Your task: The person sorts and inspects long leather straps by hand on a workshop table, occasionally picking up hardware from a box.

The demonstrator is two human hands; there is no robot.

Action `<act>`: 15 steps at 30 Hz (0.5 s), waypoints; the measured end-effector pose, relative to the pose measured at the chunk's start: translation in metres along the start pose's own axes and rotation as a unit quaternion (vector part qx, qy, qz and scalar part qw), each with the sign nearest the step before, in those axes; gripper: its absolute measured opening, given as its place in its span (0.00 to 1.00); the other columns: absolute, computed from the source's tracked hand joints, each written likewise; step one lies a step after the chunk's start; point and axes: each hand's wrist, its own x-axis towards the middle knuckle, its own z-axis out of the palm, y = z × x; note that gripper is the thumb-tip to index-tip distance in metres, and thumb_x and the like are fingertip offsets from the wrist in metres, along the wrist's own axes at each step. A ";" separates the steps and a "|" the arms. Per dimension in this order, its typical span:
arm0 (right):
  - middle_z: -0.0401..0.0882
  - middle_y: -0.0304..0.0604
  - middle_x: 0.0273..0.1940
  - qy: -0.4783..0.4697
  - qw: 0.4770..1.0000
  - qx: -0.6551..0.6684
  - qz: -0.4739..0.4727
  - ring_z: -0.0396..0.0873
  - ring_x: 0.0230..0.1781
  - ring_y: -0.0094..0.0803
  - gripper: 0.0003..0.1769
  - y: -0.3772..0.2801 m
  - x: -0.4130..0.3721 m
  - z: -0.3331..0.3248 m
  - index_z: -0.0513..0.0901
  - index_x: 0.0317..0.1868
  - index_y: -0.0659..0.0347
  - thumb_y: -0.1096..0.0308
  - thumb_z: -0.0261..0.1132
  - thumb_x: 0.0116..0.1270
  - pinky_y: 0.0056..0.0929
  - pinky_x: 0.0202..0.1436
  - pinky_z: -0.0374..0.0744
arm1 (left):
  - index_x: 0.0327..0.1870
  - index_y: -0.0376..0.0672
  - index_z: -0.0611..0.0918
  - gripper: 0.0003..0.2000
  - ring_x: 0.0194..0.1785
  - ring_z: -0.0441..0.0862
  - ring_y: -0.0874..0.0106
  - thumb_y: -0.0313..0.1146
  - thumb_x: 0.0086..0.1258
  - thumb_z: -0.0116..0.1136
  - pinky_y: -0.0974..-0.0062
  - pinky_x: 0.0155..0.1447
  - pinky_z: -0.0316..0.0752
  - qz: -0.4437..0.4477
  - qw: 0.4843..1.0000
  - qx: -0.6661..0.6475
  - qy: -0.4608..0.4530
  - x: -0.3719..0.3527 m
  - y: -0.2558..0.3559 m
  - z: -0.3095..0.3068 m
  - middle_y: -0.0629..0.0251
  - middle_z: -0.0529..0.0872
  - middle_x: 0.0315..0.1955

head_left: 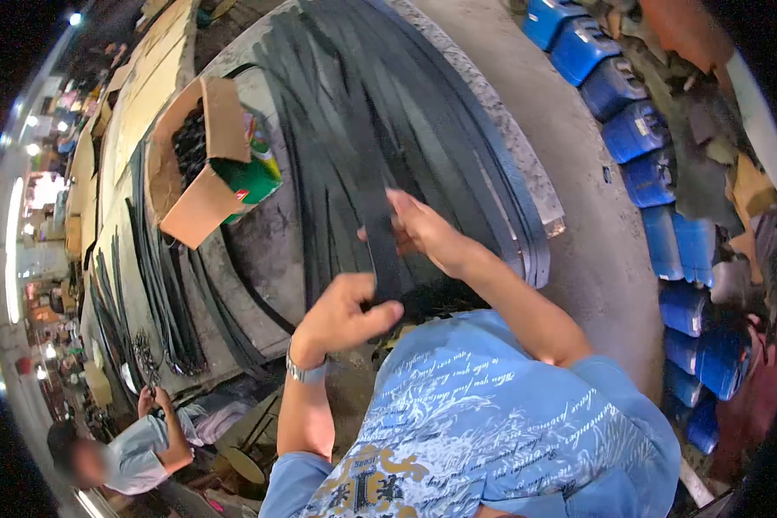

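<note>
Many long dark strips (337, 112) lie side by side along the table, running away from me. My left hand (345, 318), with a metal watch at the wrist, is closed round the near part of a dark strip (378, 233), its thumb pointing right. Farther up and to the right, my right hand (427, 233) is at the same strip's edge, fingers bent round it and partly hidden behind it. The strip between the hands looks slightly raised and is blurred.
An open cardboard box (200, 207) with dark pieces inside stands left of the strips. More strip bundles (160, 285) lie beyond it. A co-worker (138, 453) is at the lower left. Blue containers (634, 129) line the floor at right, past the table's stone edge (527, 164).
</note>
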 end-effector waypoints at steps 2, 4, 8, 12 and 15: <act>0.83 0.48 0.48 -0.005 0.998 0.052 -0.023 0.81 0.47 0.31 0.22 -0.005 0.035 0.008 0.71 0.59 0.62 0.55 0.58 0.75 0.32 0.49 0.80 | 0.33 0.35 0.82 0.11 0.30 0.70 0.82 0.35 0.63 0.65 0.73 0.33 0.68 0.020 0.996 0.089 -0.010 -0.030 -0.021 0.002 0.71 0.77 0.20; 0.84 0.48 0.46 0.030 0.995 0.070 -0.062 0.82 0.42 0.32 0.18 -0.005 0.077 0.004 0.73 0.54 0.63 0.59 0.61 0.73 0.33 0.48 0.81 | 0.30 0.35 0.81 0.12 0.29 0.68 0.82 0.36 0.65 0.65 0.72 0.31 0.67 -0.103 0.995 -0.003 -0.014 -0.074 -0.048 0.012 0.73 0.74 0.19; 0.84 0.45 0.39 0.111 0.977 0.110 -0.143 0.80 0.35 0.32 0.13 -0.029 0.130 -0.035 0.76 0.52 0.63 0.67 0.61 0.72 0.33 0.44 0.80 | 0.20 0.39 0.73 0.22 0.26 0.63 0.81 0.45 0.63 0.68 0.71 0.27 0.60 -0.333 0.942 -0.032 -0.032 -0.161 -0.071 0.033 0.75 0.68 0.19; 0.83 0.48 0.38 0.186 0.953 0.067 -0.229 0.79 0.34 0.32 0.27 -0.071 0.129 -0.056 0.65 0.67 0.70 0.69 0.61 0.72 0.31 0.42 0.78 | 0.21 0.39 0.77 0.23 0.27 0.68 0.80 0.51 0.61 0.70 0.73 0.28 0.63 -0.365 0.926 -0.093 0.006 -0.263 -0.169 0.117 0.72 0.75 0.20; 0.82 0.48 0.38 0.188 0.924 -0.043 -0.330 0.78 0.34 0.31 0.32 -0.106 0.111 -0.028 0.59 0.72 0.70 0.70 0.60 0.72 0.28 0.42 0.76 | 0.28 0.36 0.82 0.17 0.30 0.75 0.80 0.44 0.64 0.68 0.75 0.33 0.70 -0.343 0.894 -0.273 0.094 -0.284 -0.195 0.169 0.67 0.82 0.23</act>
